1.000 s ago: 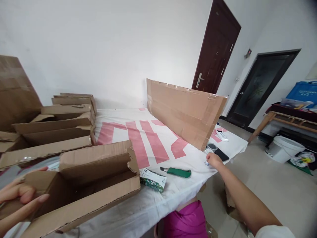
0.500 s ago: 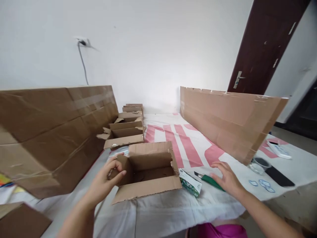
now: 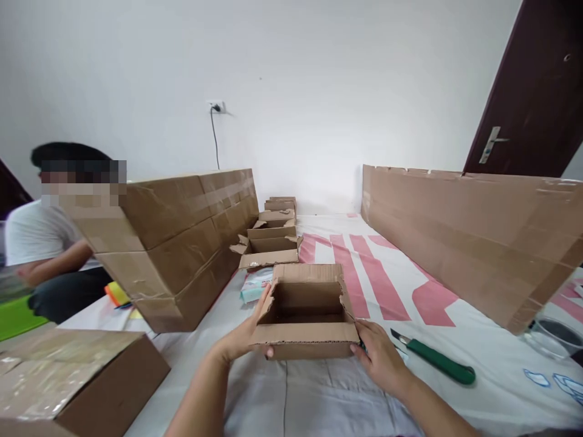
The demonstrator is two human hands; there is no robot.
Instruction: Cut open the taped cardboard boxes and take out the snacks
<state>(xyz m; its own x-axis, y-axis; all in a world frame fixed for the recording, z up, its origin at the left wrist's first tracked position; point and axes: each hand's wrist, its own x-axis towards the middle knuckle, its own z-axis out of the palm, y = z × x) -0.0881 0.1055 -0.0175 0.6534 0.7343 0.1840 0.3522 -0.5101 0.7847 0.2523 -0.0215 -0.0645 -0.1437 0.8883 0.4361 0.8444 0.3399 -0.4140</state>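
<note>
An open cardboard box (image 3: 305,351) with torn flap edges sits on the cloth in front of me, its inside visible from above. My left hand (image 3: 246,332) grips its left side, thumb at the front and fingers behind the left flap. At the right front corner, my right hand (image 3: 381,357) holds the other side, thumb on the front wall. Just right of that hand lies a utility knife (image 3: 439,359) with a green handle and its blade out. The green and white packet is mostly hidden by my right hand. A pale blue packet (image 3: 253,287) rests behind my left hand.
Several open boxes (image 3: 269,258) stand in a row toward the wall. Taped stacked boxes (image 3: 191,243) rise on the left, a tall cardboard panel (image 3: 460,233) on the right. A closed box (image 3: 104,376) sits front left. A person (image 3: 43,233) crouches beyond the stack. A clear cup (image 3: 553,334) stands right.
My view has turned left, bringing the person into sight. My right hand has left the knife's side and taken hold of the box; my left hand has closed on it. The box now sits squarer.
</note>
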